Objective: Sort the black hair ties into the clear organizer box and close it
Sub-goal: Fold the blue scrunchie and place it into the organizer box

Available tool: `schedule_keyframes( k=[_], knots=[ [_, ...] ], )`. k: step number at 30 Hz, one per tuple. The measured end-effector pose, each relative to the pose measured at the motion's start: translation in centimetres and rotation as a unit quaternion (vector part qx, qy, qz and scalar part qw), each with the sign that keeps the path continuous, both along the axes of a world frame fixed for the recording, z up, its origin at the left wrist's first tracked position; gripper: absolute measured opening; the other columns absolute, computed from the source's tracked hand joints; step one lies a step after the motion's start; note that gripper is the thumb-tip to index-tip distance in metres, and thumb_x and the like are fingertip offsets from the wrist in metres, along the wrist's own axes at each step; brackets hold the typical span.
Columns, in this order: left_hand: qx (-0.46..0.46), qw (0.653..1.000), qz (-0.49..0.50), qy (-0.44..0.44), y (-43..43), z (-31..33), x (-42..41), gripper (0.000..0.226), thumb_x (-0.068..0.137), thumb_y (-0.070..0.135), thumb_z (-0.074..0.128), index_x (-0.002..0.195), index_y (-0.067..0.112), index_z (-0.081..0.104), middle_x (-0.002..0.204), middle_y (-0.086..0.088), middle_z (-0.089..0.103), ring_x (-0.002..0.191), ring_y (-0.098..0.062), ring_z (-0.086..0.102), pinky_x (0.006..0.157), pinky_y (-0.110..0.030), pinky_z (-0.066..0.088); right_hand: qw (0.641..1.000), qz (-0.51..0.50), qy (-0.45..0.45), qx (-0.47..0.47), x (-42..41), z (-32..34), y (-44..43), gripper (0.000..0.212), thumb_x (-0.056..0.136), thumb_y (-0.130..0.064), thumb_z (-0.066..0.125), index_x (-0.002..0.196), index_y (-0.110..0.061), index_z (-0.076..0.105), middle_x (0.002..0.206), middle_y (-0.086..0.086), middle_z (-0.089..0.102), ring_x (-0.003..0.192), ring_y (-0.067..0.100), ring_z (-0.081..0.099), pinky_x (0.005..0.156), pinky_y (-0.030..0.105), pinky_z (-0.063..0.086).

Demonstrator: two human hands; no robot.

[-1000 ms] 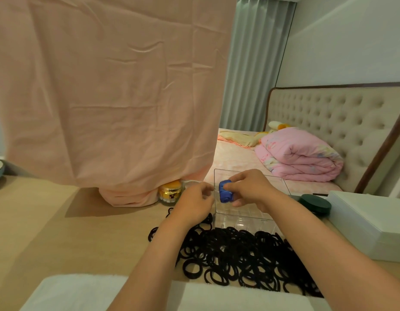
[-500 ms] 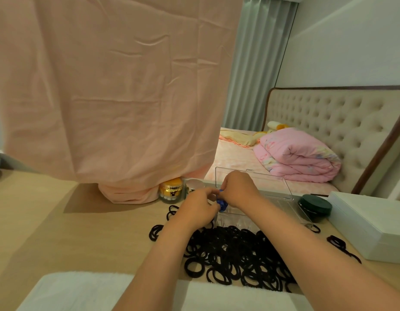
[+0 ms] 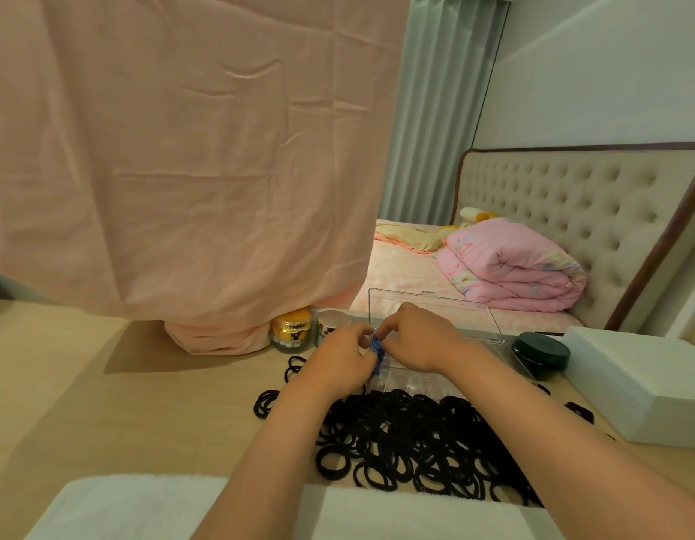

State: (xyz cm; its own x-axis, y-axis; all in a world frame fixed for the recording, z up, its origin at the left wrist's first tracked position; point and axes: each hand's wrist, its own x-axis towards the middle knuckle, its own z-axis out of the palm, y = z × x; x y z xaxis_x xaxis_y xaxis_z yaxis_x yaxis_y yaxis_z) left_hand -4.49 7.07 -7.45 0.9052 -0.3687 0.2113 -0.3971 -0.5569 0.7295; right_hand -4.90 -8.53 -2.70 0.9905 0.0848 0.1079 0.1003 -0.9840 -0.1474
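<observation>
— hands first: where are they?
— both meet over the left end of the open organizer. the left hand (image 3: pixel 338 360) and the right hand (image 3: pixel 420 341) each pinch a small crumpled blue thing (image 3: pixel 377 346) with curled fingertips. what it is, i cannot tell.
— and the ties?
— the loose black elastic hair ties (image 3: pixel 416 434) lie in a thick heap on the pale wooden worktop (image 3: pixel 143 403), just in front of the clear plastic organizer box (image 3: pixel 412 380) and under both forearms. a few strays lie left of the heap, and a few lie right of it near a white rectangular box (image 3: pixel 642 380).
— is the organizer shut?
— no, its clear lid (image 3: pixel 455 309) stands upright at the back. the hands hide much of the base.
— what else is there?
— a gold-coloured jar (image 3: pixel 291 329) and a silver-lidded jar (image 3: pixel 332 319) sit left of the organizer, beside a hanging peach-pink cloth (image 3: pixel 182 150). a dark green round tin (image 3: pixel 540 350) sits between the organizer and the white box. a white fluffy towel (image 3: pixel 124 504) lies along the near edge. beyond the worktop is a bed with a folded pink quilt (image 3: pixel 509 267).
</observation>
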Motion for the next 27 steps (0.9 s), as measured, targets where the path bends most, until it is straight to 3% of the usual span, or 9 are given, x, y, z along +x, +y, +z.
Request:
schedule_keyframes(
  k=[5,8,11,14,18,21,23,27],
  knots=[
    [-0.003,1.000,-0.004,-0.003,-0.2,0.0,0.0,0.046,0.097,0.020,0.056,0.143,0.025,0.051,0.128,0.000,0.058,0.105,-0.015,0.057,0.094,-0.033,0.050,0.998,0.007,0.046,0.034,0.2,0.5,0.1,0.022,0.085,-0.020,0.059,0.090,-0.029,0.079,0.098,-0.010,0.072,0.092,0.017,0.066,0.080,0.035,0.056],
    [-0.001,1.000,-0.001,-0.005,-0.1,0.0,0.1,0.048,0.098,0.021,0.057,0.145,0.024,0.049,0.130,0.001,0.058,0.102,-0.012,0.055,0.092,-0.029,0.048,0.998,-0.006,0.023,0.053,0.1,0.6,0.1,0.021,0.084,-0.019,0.058,0.093,-0.025,0.077,0.095,-0.011,0.068,0.095,0.018,0.065,0.083,0.036,0.056],
    [-0.002,1.000,-0.005,-0.007,-0.1,0.0,-0.1,0.047,0.098,0.020,0.056,0.145,0.023,0.051,0.134,0.000,0.058,0.106,-0.014,0.058,0.095,-0.029,0.047,0.998,-0.004,0.027,0.057,-0.1,0.0,0.2,0.031,0.081,-0.017,0.057,0.099,-0.029,0.079,0.101,-0.006,0.073,0.090,0.018,0.065,0.077,0.035,0.057],
    [0.004,1.000,-0.003,-0.007,-0.1,0.0,-0.2,0.045,0.100,0.020,0.055,0.144,0.021,0.052,0.140,0.000,0.056,0.116,-0.017,0.059,0.099,-0.030,0.046,0.998,0.005,0.001,0.061,-0.3,0.0,-0.3,0.026,0.082,-0.019,0.057,0.089,-0.029,0.081,0.099,-0.007,0.070,0.090,0.013,0.056,0.066,0.032,0.050],
    [0.005,1.000,-0.004,-0.004,-0.2,0.0,-0.1,0.046,0.099,0.022,0.056,0.145,0.021,0.051,0.143,-0.001,0.055,0.116,-0.017,0.060,0.101,-0.033,0.048,0.999,0.022,-0.011,0.029,-1.1,-1.0,-0.1,0.014,0.084,-0.031,0.058,0.078,-0.027,0.071,0.114,-0.008,0.061,0.111,0.015,0.047,0.087,0.037,0.047],
    [0.003,1.000,-0.001,-0.011,-0.3,-0.1,-0.1,0.046,0.099,0.025,0.057,0.144,0.025,0.052,0.134,0.000,0.058,0.104,-0.013,0.059,0.092,-0.029,0.050,0.999,0.021,-0.040,0.023,-1.6,-1.4,0.3,0.022,0.091,-0.031,0.054,0.104,-0.026,0.072,0.126,-0.004,0.058,0.121,0.021,0.047,0.100,0.040,0.039],
    [0.002,1.000,0.004,-0.012,-0.3,-0.1,0.0,0.046,0.099,0.024,0.057,0.144,0.025,0.051,0.131,0.001,0.058,0.101,-0.010,0.056,0.086,-0.024,0.045,0.999,0.013,-0.038,-0.002,-1.8,-1.2,0.3,0.035,0.093,-0.035,0.052,0.123,-0.031,0.068,0.144,-0.003,0.049,0.135,0.022,0.037,0.110,0.044,0.028],
    [0.006,1.000,0.011,-0.008,-0.4,-0.1,-0.2,0.048,0.100,0.024,0.056,0.147,0.021,0.048,0.138,0.000,0.056,0.111,-0.013,0.057,0.095,-0.026,0.045,0.999,0.029,-0.014,-0.023,-2.4,-1.2,0.3,0.035,0.095,-0.035,0.047,0.116,-0.032,0.074,0.156,-0.006,0.040,0.143,0.018,0.027,0.116,0.045,0.016]
  ],
)
